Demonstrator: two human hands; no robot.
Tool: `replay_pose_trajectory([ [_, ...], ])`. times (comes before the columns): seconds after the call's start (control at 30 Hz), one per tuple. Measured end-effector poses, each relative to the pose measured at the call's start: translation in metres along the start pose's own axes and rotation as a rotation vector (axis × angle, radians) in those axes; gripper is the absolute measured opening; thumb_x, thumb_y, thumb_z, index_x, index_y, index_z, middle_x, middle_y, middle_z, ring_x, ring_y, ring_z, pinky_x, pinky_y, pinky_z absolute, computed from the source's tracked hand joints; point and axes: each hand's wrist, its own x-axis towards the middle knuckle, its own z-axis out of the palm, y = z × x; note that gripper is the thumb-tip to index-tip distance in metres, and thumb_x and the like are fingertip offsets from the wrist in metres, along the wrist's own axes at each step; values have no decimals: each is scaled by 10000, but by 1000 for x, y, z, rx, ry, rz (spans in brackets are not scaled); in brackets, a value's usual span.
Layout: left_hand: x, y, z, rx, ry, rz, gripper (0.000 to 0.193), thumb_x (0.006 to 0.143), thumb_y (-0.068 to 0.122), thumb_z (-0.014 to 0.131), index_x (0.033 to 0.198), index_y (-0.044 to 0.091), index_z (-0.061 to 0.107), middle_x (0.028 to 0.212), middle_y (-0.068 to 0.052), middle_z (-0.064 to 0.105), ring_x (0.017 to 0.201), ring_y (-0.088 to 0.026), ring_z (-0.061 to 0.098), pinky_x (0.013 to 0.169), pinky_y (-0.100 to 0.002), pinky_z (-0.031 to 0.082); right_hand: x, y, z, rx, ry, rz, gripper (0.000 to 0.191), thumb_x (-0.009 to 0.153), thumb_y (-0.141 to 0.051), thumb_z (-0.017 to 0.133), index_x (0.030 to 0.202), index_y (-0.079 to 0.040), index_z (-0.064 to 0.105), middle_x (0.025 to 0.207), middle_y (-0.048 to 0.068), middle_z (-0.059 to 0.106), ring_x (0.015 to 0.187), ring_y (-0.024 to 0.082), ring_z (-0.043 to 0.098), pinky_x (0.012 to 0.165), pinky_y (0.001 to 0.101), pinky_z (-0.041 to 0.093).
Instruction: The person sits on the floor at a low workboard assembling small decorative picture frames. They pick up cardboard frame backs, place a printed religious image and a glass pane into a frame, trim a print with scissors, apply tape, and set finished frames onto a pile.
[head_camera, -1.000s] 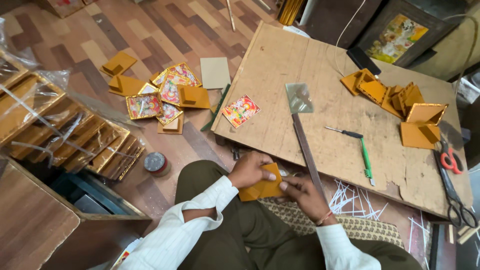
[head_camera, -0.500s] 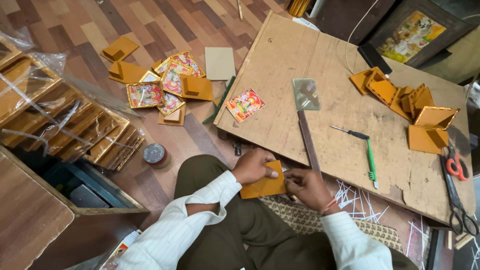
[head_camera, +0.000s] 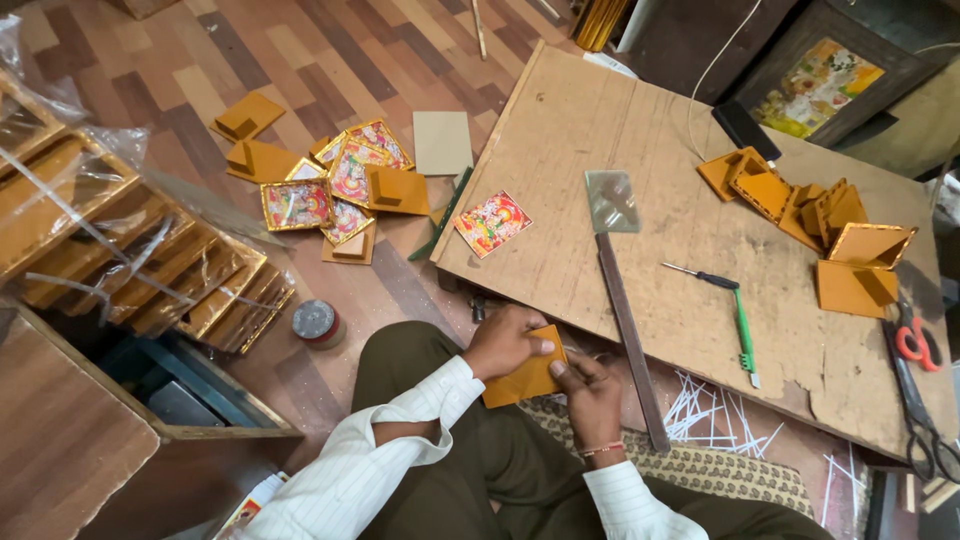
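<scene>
Seated on the floor with knees drawn up, the person holds a small orange-brown backing board over the lap, just at the near edge of the wooden worktop. Compared with a second ago the board has barely shifted; the hands have only tightened their hold, and the head camera has tipped a little, so the work on this one piece appears to be continuing rather than finished. The left hand is closed over the board's upper left corner, fingers curled on top and thumb underneath. The right hand grips the right edge, thumb pressed flat on the face, wrist bent inward and wearing a thread bracelet. Both forearms, in white sleeves, angle in from below. Just beyond the right hand a long dark ruler lies on the worktop, running away toward a small glass pane. To its right lies a green-handled cutter, and to its left a colourful printed picture. Farther right, a heap of orange stand-backs sits near red-handled scissors. On the floor to the left are a tape roll and a cluster of small framed pictures.
</scene>
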Motion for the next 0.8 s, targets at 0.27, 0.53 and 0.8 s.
replay_pose_trajectory([
  [0.27,4,5,-6,-184,115,-102,179,784,209,825,884,69,776,745,-107,749,673,-192,736,654,-332,566,-3,3,7,103,54,52,252,898,-60,720,1116,66,732,918,82,764,762,127,702,673,280,600],
  [0.53,10,8,6,-330,384,-148,131,805,125,825,849,17,764,742,-66,725,671,-131,655,626,-312,534,4,-7,21,102,168,27,369,961,-154,748,1222,107,732,981,155,733,782,198,650,689,328,548],
  [0.8,24,13,0,-917,474,-356,135,885,29,698,988,-49,659,847,-104,719,709,-159,684,633,-308,569,-24,-39,8,607,-83,228,499,975,-338,606,1310,32,583,1105,164,730,948,275,752,853,430,617],
])
